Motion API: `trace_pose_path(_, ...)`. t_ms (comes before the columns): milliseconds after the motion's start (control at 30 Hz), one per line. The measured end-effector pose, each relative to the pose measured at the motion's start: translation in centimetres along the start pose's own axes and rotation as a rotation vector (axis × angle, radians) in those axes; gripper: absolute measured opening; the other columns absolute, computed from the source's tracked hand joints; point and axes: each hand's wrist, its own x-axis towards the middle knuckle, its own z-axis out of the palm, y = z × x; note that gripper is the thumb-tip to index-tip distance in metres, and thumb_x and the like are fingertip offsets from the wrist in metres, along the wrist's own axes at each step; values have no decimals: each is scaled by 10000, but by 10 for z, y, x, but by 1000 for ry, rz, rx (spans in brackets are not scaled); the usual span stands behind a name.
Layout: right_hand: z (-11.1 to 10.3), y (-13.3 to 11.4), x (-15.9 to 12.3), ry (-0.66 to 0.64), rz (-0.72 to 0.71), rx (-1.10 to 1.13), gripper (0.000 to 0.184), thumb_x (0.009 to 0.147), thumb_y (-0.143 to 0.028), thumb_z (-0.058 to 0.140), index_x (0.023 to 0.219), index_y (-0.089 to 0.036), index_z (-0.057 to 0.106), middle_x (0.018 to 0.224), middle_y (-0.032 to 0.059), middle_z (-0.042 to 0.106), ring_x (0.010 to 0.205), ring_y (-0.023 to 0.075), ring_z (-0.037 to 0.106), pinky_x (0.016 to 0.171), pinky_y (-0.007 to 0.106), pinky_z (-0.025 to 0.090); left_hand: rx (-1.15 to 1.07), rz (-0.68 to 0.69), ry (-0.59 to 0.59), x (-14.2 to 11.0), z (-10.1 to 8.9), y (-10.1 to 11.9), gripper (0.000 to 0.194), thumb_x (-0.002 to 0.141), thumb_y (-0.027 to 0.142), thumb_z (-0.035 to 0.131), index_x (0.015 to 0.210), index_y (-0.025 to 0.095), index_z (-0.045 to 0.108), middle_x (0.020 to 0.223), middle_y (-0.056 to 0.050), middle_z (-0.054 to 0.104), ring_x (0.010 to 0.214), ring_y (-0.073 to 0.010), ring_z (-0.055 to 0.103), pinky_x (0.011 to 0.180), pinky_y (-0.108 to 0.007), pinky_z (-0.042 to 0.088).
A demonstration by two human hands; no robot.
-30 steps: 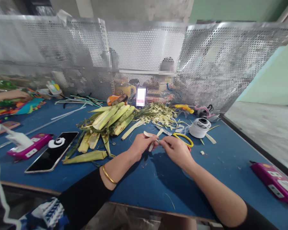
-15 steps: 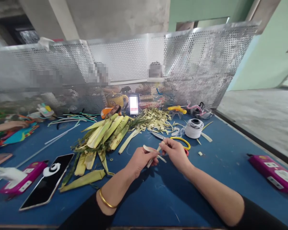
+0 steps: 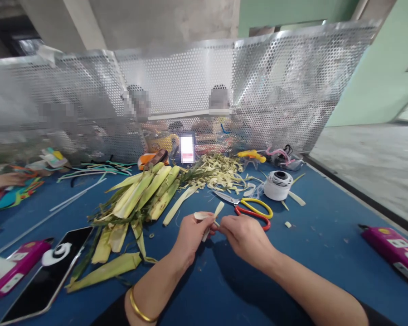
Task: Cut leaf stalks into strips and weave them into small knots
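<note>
Head camera view: pale husk strips (image 3: 219, 208) are bunched in the left hand (image 3: 190, 237) above the middle of the worktop (image 3: 302, 271), its thumb and fingers pinched over them, with one end standing up and another hanging below. The fingers of the right hand (image 3: 246, 237) are curled close against that bunch and look to be nipping a short end of it, though the knuckles hide most of the contact. Splitting seems the main risk: husk this thin could tear along its grain if the two hands pull unevenly. Too loose a pinch on the left could let the pieces slip out of line or drop, since several ends poke out unsupported. Scissors (image 3: 240, 202) lie just beyond the right knuckles, so a careless swing of that hand could shove them or meet a blade. Fine loose strands (image 3: 251, 185) beside the white spool (image 3: 275, 191) might snag a reaching finger, and a leftward sweep could disturb the husk pile (image 3: 153, 192).
</note>
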Motion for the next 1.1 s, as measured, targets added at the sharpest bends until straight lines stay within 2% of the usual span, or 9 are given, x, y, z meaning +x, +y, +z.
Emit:
trace_pose_path(133,-1,-3,2,42,225,89,267,932,-285,435,704,-201,546,651,17,604,608,146,542,549,250,272,69,10,0,-1,0,3,321,697,446,695,725,130,649,604,-25,648,530,-118,568,530,-223,435)
trace_pose_path(267,3,0,8,132,454,537,236,856,-409,537,738,-204,540,659,-4,594,602,143,549,543,237,360,87,65,-93,-8,3,7,365,676,495,700,659,136,635,565,-8,615,503,-100,527,524,-210,418)
trace_pose_path(400,6,3,12,198,470,935,219,791,-383,577,685,-201,518,588,-30,546,550,129,547,548,249,437,204,53,-153,-14,6,11,375,686,517,677,719,143,655,541,-10,619,476,-108,523,510,-216,416)
trace_pose_path(633,3,-2,10,292,408,1026,195,794,-372,582,706,-201,544,587,-21,586,580,141,587,590,267,484,136,58,-50,-13,5,11,400,672,545,686,617,152,634,544,-15,626,504,-121,547,546,-228,460)
trace_pose_path(733,2,-3,9,399,354,995,169,843,-357,544,763,-208,549,646,1,641,651,157,625,643,277,494,78,70,-5,-12,2,11,381,667,525,694,737,151,691,618,-26,668,578,-151,603,587,-250,494)
trace_pose_path(800,0,-4,7,411,292,941,154,872,-343,515,803,-213,561,708,15,675,706,164,646,674,278,501,78,108,48,-10,-1,12,358,686,485,680,818,153,707,718,-45,706,673,-183,650,629,-268,514)
trace_pose_path(900,-1,-7,6,266,222,765,139,886,-303,496,902,-214,601,806,24,714,740,159,659,671,263,489,80,259,251,-3,-8,14,333,725,403,645,956,169,698,977,-72,726,932,-226,668,760,-288,529)
trace_pose_path(1000,-2,-9,4,75,286,377,278,849,-265,561,1117,-191,578,841,41,736,729,181,670,613,260,430,39,441,494,6,-15,14,395,760,331,618,1131,197,643,1218,-80,653,1162,-234,583,980,-325,461)
trace_pose_path(1100,-3,-11,3,-57,285,57,265,861,-290,565,1097,-173,596,816,71,743,724,212,680,549,266,347,112,570,558,9,-18,13,399,778,325,604,1165,225,622,1272,-62,619,1213,-243,547,1032,-348,430)
